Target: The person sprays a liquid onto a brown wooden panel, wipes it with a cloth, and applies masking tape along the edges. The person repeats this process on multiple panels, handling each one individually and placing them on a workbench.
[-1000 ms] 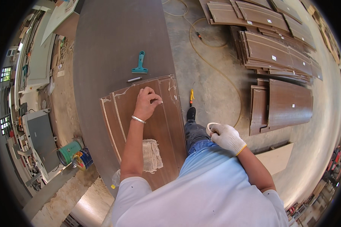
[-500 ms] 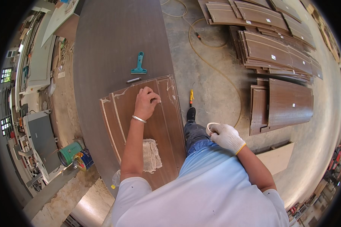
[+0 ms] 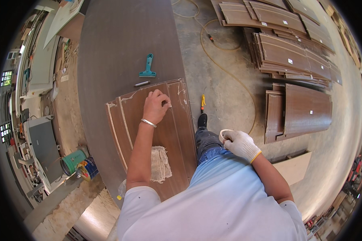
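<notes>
My left hand, bare with a silver bangle at the wrist, hovers over or rests on a stack of brown wood-grain panels. Its fingertips are pinched together, and a tiny pale bit shows at them, too small to name. A folded beige cloth lies on the same stack beside my left forearm. In a white knitted glove, my right hand grips a cream roll of tape in front of my waist. Beyond the panels' far edge lie a teal scraper and a slim grey marker-like stick.
The panels lie on a long dark board. Stacked brown panels stand on the floor to the right. A yellow hose and yellow air gun lie near my foot. A green bucket sits at left.
My left hand has shifted very slightly to the right over the panel, still pinched. My right hand and the tape roll hold almost the same place.
</notes>
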A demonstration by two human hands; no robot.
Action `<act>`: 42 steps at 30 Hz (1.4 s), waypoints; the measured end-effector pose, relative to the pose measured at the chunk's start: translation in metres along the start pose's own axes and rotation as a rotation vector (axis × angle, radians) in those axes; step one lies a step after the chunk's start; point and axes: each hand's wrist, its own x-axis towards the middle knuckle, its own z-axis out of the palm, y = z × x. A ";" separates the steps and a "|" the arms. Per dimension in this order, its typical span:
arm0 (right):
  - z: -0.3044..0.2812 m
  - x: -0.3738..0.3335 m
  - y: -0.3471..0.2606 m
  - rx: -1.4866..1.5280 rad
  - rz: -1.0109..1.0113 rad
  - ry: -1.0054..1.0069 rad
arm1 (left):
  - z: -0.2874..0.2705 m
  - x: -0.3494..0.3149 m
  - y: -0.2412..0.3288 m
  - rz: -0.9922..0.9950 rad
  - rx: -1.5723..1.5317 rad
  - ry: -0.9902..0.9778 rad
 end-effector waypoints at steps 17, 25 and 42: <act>0.002 0.003 0.001 -0.036 -0.015 -0.021 | -0.015 0.033 0.014 -0.387 0.330 -0.243; 0.002 -0.003 0.004 0.036 -0.008 -0.019 | -0.037 0.067 0.003 -0.575 0.243 -0.333; 0.008 -0.026 0.036 0.016 -0.057 0.009 | -0.003 -0.011 0.040 -0.495 0.404 -0.099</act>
